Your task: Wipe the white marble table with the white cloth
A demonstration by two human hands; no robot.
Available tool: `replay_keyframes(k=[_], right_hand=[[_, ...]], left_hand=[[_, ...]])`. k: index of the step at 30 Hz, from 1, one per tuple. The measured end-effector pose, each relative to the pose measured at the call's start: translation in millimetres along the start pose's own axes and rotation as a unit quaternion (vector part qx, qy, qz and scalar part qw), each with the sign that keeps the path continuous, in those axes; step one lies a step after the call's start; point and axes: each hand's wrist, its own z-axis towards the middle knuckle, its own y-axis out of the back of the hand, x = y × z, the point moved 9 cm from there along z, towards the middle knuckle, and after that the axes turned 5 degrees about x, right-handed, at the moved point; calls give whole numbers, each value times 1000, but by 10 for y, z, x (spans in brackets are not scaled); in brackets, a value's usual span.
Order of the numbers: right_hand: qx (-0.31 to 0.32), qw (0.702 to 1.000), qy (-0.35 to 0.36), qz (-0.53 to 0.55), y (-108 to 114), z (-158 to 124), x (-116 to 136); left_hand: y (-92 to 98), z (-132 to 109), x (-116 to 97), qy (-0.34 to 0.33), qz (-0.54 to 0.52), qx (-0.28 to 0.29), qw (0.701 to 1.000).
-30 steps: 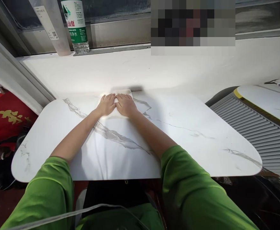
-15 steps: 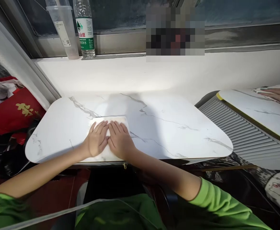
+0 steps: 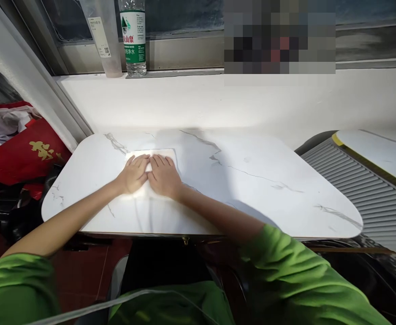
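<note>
A square white cloth (image 3: 168,152) lies flat on the white marble-patterned table (image 3: 262,207), left of its middle. Pressed on the cloth's left part is my left hand (image 3: 134,174), its fingers stretched out flat and pointing to the upper right. My right hand (image 3: 164,176) rests flat on the cloth just beside it, fingers extended forward and the thumbs about touching. Both palms cover much of the cloth, so its middle is hidden.
On the sill behind stand a clear plastic cup (image 3: 111,56) and a water bottle (image 3: 132,40) with a green and white label. A red bag (image 3: 21,149) holding fabric is at the left. To the right are a grey ribbed panel (image 3: 360,185) and another marble-patterned tabletop (image 3: 387,149).
Both hands have slid the cloth forward, away from the table's front edge. The view has shifted a little, and the other person's hand at the right is out of sight.
</note>
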Motion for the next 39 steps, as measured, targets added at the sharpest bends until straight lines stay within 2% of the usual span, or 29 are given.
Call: replay_keyframes(k=[6,11,16,21,25,28,34,39], right_hand=[[-9,999,-15,30,-89,823,-378],[-11,998,-36,43,-162,1246,-629],[-33,997,-39,59,-211,1447,-740],[-50,997,-32,55,-214,1421,-733],[-52,997,-28,58,-184,1236,-613],[-52,997,-28,54,-148,981,-396],[-24,998,-25,52,-129,345,299],[17,998,13,61,-143,-50,937]], left_hand=[[115,738,603,10,-32,-23,999],[155,1142,878,15,-49,-33,998],[150,1331,1018,27,-50,-29,998],[126,1308,1003,34,-22,-11,999],[88,1107,886,39,-5,21,999],[82,807,767,36,-7,37,999],[141,-137,503,0,-21,32,999],[244,-961,370,27,-20,28,999]])
